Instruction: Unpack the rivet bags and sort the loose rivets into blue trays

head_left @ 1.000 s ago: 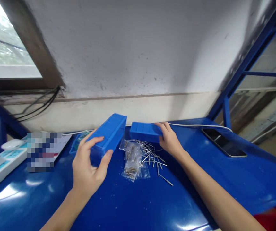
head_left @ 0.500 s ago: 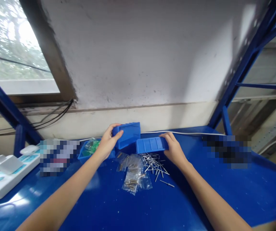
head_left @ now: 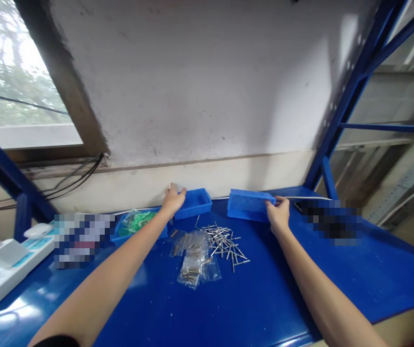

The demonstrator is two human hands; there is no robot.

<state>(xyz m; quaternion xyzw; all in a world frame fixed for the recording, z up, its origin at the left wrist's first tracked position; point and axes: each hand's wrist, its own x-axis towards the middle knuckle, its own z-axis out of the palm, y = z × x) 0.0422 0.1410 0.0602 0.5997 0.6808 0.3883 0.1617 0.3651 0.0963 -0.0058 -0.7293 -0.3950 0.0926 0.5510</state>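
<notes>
My left hand (head_left: 174, 199) is closed on the left end of a blue plastic bin (head_left: 193, 210), which sits upright at the back of the table near the wall. My right hand (head_left: 278, 213) grips the right end of a second blue bin (head_left: 248, 206), tilted on its side. Between and in front of the bins lies a loose pile of silver pop rivets (head_left: 225, 243). Small clear plastic bags (head_left: 194, 258) with brass-coloured pieces lie against the pile's left side. Left of my left hand, another blue bin (head_left: 121, 237) holds green material in clear plastic (head_left: 138, 220).
On the left lie a white power strip (head_left: 3, 284) with a plugged-in adapter (head_left: 6, 253) and a blurred-out item (head_left: 82, 241). A dark blurred-out item (head_left: 331, 222) rests at the right. Blue metal posts (head_left: 351, 96) frame the blue table (head_left: 149, 308); a wall stands behind.
The left bin has gone from tilted in the air to upright on the table. My right hand has moved its bin right and turned it, away from the rivet pile.
</notes>
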